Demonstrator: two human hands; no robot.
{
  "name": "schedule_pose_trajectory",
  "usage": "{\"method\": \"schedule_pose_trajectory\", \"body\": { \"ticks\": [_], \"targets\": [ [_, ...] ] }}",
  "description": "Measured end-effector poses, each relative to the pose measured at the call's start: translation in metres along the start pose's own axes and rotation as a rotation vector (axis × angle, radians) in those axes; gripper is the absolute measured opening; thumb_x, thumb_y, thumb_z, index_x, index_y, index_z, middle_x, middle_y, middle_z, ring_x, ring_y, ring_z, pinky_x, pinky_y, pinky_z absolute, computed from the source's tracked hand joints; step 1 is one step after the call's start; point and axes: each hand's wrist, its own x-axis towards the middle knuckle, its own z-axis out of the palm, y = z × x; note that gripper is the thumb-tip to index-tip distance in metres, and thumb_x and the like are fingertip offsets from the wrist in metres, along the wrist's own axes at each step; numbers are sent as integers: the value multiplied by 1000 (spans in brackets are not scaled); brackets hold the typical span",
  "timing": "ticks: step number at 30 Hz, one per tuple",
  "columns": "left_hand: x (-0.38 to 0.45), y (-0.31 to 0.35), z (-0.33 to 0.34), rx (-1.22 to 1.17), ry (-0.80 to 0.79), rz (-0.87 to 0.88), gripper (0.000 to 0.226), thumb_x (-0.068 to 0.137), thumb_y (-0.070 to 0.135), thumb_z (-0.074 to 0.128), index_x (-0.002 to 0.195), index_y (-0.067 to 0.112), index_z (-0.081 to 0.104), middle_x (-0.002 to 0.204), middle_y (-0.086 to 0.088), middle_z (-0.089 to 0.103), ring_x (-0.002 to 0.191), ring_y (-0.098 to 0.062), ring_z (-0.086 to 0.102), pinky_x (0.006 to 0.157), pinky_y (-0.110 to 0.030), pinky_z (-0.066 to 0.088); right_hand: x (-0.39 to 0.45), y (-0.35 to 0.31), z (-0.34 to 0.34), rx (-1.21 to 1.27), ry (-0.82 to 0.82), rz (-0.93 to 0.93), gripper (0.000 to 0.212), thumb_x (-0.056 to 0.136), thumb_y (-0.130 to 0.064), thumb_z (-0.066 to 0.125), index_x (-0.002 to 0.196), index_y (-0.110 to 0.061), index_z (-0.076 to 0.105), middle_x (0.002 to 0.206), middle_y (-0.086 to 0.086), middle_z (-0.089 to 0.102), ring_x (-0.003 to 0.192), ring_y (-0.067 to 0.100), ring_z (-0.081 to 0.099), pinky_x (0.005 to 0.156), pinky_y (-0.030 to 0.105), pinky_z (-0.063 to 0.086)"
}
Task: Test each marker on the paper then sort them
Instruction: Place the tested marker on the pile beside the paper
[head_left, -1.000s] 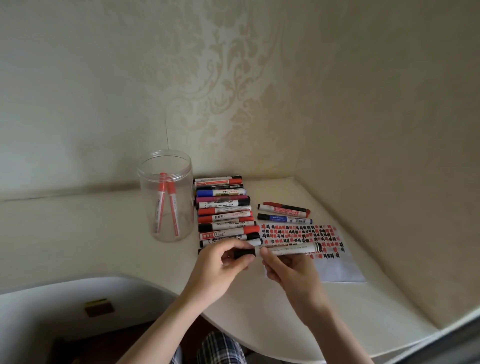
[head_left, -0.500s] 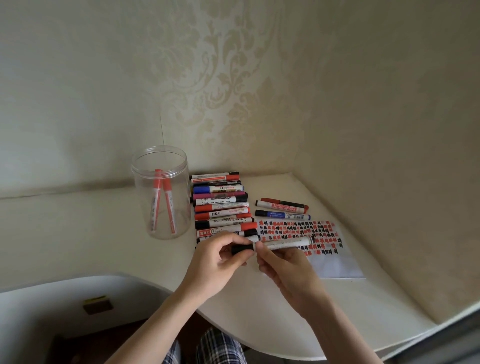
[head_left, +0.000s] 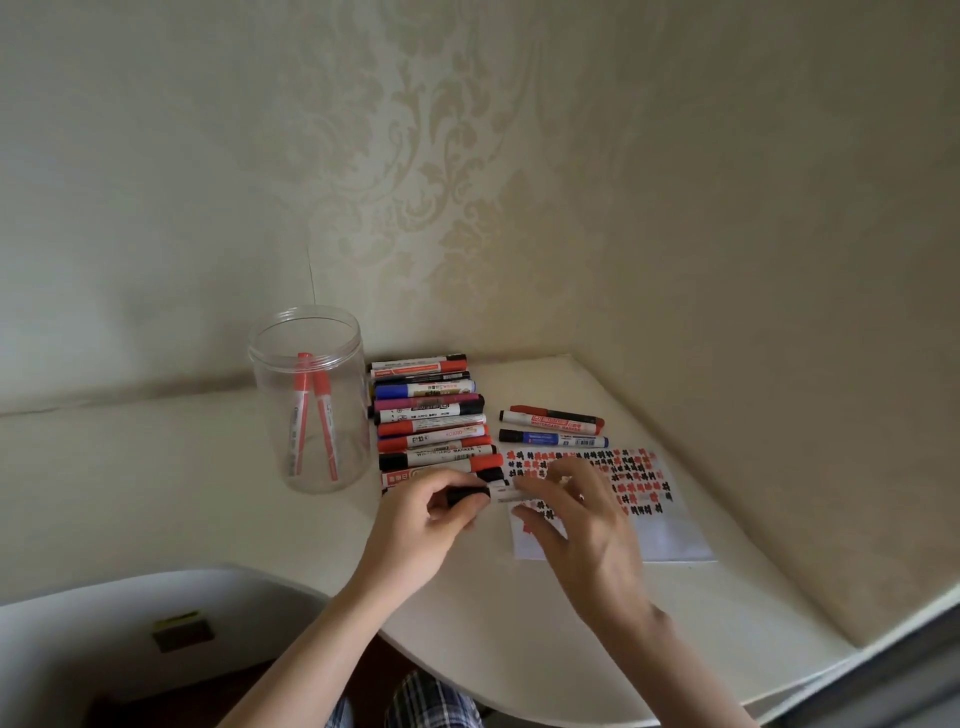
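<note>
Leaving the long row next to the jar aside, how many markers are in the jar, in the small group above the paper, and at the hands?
Red-capped markers in the clear plastic jar: 2
Loose markers above the white scribbled paper: 3
Black-capped white marker gripped by the left hand, right hand on its barrel: 1
Total: 6

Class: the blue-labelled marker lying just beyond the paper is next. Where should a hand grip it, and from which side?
Pinch the blue-labelled marker at mid-barrel, from above. It lies flat, crosswise, with another marker close behind and the paper in front, so only its top is free.
</note>
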Motion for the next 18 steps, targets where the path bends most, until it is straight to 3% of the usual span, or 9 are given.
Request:
{"method": "schedule_pose_trajectory", "body": {
  "ticks": [4,8,12,18],
  "targets": [
    [1,1,-2,21,-12,21,19,85,14,74,103,18,73,90,9,73,83,-8,69,77,-25,57,8,12,2,-35,-22,-86,18,79,-12,79,97,-12,75,96,0,68,84,19,60,65,28,52],
    [4,-13,-25,402,60,195,33,76,25,81,106,24,68,100,17,66,91,1,62,79,-14,51,23,50,3,-133,-35,49,14,77,-16,81,90,-15,77,88,1,70,76,17,63,64,21,46],
    [4,-24,-43,696,67,244,33,68,19,88,96,21,71,100,9,66,94,-10,62,82,-26,53,37,89,14,-264,-171,202,14,83,-23,76,96,-19,78,94,-2,68,81,19,60,63,30,49],
    [5,-34,-40,743,54,248,32,65,18,89,90,20,70,94,8,67,87,-16,62,76,-32,54,60,93,35,-261,-298,202,20,91,-25,66,109,-19,74,102,1,65,89,18,57,66,29,48]
  ]
}}
